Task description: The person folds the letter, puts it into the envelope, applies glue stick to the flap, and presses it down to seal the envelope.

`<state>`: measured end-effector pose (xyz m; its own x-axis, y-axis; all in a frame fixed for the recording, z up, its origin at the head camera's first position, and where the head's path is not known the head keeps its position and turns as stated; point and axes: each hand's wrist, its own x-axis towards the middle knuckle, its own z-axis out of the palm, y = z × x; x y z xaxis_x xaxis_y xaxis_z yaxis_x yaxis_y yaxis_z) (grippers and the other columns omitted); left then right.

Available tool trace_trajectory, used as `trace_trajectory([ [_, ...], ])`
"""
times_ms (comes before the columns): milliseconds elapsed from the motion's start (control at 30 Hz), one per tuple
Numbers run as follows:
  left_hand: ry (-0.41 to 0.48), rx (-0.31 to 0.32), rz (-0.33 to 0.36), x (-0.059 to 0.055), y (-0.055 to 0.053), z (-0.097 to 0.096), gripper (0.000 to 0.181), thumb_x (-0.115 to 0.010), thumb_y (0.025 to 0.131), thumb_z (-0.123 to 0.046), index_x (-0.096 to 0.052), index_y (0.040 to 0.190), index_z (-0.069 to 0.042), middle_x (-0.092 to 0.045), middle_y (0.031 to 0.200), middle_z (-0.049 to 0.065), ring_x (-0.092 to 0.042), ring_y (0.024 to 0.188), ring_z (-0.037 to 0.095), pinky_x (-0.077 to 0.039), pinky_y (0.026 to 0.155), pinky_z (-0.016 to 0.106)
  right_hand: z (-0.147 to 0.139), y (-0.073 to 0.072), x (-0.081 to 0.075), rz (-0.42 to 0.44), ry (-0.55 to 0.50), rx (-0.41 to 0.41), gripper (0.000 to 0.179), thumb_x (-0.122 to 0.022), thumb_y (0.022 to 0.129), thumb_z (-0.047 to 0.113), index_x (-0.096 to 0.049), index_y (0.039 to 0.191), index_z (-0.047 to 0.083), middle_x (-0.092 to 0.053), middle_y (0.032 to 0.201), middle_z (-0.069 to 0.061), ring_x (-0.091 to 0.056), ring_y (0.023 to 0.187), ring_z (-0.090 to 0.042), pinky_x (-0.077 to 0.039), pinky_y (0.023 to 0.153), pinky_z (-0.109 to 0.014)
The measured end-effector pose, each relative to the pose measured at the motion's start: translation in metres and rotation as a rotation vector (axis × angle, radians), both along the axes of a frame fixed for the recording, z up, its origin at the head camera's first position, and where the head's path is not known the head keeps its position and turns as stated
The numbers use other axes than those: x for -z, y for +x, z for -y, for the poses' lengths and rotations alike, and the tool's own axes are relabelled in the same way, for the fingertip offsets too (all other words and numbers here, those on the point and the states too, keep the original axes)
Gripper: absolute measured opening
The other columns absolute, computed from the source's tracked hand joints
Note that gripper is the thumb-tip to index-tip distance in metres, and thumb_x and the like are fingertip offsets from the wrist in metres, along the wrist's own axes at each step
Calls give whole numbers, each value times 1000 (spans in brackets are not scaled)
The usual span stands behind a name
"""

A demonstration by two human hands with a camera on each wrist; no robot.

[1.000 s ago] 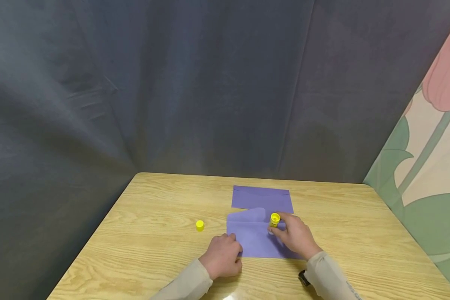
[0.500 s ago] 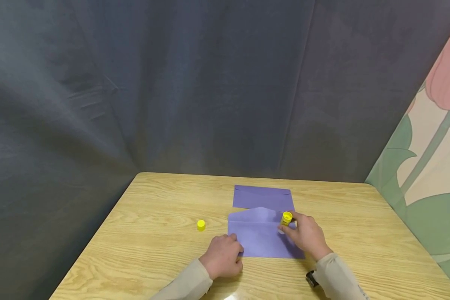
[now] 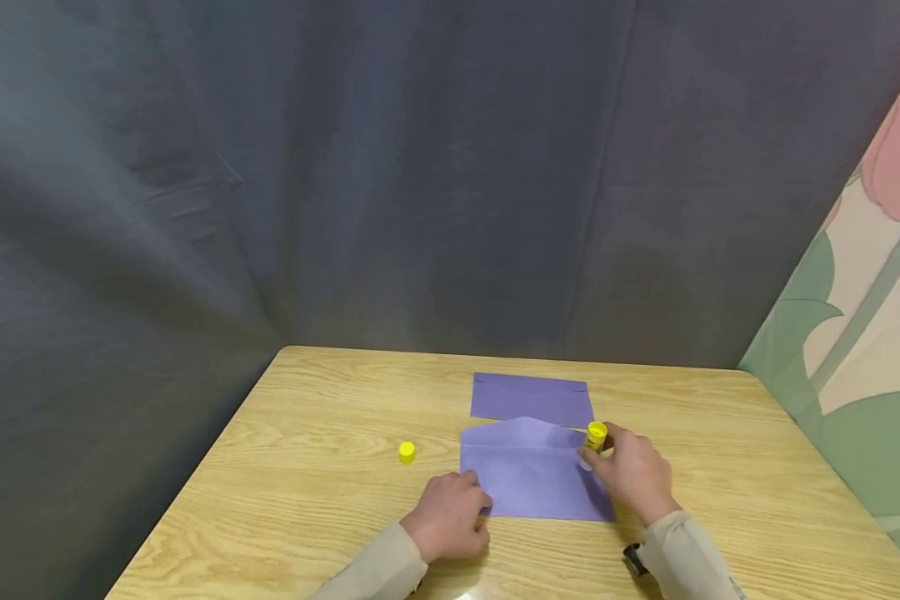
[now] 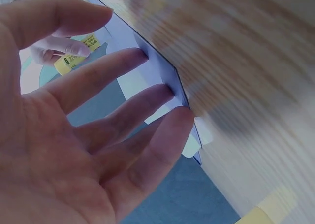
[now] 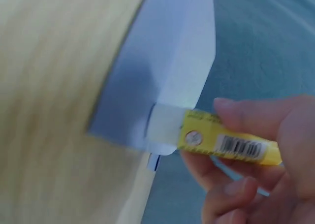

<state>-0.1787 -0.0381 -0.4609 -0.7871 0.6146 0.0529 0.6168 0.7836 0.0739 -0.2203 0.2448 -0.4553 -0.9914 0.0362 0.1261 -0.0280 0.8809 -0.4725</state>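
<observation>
A light purple envelope (image 3: 536,487) lies on the table with its flap (image 3: 525,432) unfolded away from me. My left hand (image 3: 447,517) rests its fingertips on the envelope's near left corner; the left wrist view shows these fingers loosely bent, with nothing gripped. Between thumb and fingers, my right hand (image 3: 636,475) pinches a yellow glue stick (image 5: 221,140), its white end down against the envelope near the right end of the flap crease. The stick's yellow base (image 3: 597,430) points up.
To the left of the envelope stands a yellow cap (image 3: 407,452). A darker purple envelope (image 3: 532,398) lies just beyond the flap. Behind the wooden table (image 3: 330,417) hangs a dark curtain (image 3: 450,183), with a flower-patterned cloth (image 3: 855,333) at the right.
My right hand has slid the glue stick rightward along the envelope's flap crease toward its right end. My left hand keeps its place at the corner.
</observation>
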Motion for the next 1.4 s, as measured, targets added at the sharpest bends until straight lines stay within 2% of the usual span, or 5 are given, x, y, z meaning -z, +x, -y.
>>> trace_trajectory([
  [333, -41, 41, -8, 0, -2, 1, 7, -72, 72, -25, -68, 77, -22, -42, 71, -8, -38, 61, 7, -31, 53, 23, 25, 1, 3, -107, -66, -62, 31, -83, 80, 25, -74, 99, 1, -74, 85, -9, -53, 58, -13, -42, 47, -30],
  [600, -44, 38, -18, 0, -2, 1, 16, -72, 73, -27, -75, 87, -22, -45, 73, -7, -40, 63, 8, -32, 55, 23, 55, -3, 9, -195, -107, -132, 25, -89, 74, 21, -76, 89, 7, -75, 85, -5, -58, 66, -11, -51, 60, -32],
  [800, -28, 41, 2, 0, -2, 2, 27, -72, 73, -28, -78, 98, -21, -48, 77, -6, -41, 66, 9, -34, 57, 22, 72, -3, 10, -158, -142, -162, 19, -88, 75, 24, -72, 78, 16, -74, 81, 0, -52, 58, -8, -47, 57, -27],
  [1233, 9, 55, -4, 1, -2, 6, 35, -73, 70, -26, -79, 105, -21, -54, 83, -7, -45, 69, 8, -36, 60, 20, 107, -9, 13, -167, -150, -206, 20, -88, 76, 24, -75, 87, 14, -74, 86, 0, -53, 63, -7, -48, 59, -27],
  [1400, 24, 51, 4, 3, -3, 8, 36, -73, 71, -25, -79, 106, -20, -57, 86, -8, -48, 73, 7, -39, 64, 19, 117, -12, 15, -126, -235, -247, 18, -87, 77, 23, -72, 82, 17, -72, 81, 2, -55, 62, -9, -47, 58, -27],
])
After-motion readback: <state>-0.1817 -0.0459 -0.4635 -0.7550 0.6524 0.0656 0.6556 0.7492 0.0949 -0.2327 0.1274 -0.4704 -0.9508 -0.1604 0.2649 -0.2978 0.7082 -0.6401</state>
